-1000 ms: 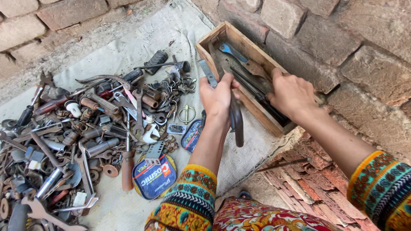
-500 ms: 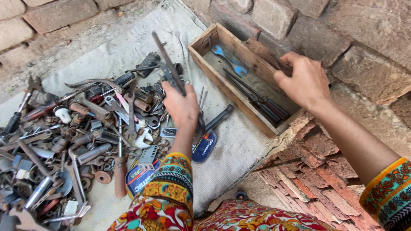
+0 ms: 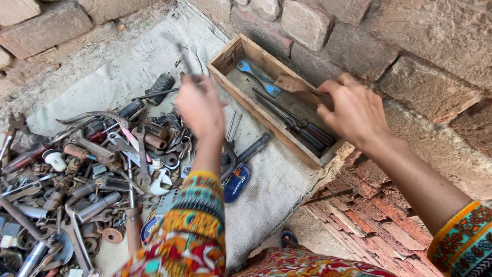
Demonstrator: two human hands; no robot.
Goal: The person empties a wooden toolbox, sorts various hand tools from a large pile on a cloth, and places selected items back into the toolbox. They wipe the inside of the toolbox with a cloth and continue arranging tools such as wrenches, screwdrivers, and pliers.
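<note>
Left hand (image 3: pixel 201 105) now lifts what looks like a thin rod (image 3: pixel 183 59); right hand (image 3: pixel 353 110) open over box (image 3: pixel 266 128)

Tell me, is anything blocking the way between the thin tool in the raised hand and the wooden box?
Nothing visible does. The left hand holds a thin metal tool, blurred, above the cloth. The wooden box is open-topped, and the right hand rests at its far side.

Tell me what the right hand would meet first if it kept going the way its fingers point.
The right hand points left and down into the wooden box. It would likely first meet the dark-handled screwdrivers lying on the box floor, though depth is hard to judge.
</note>
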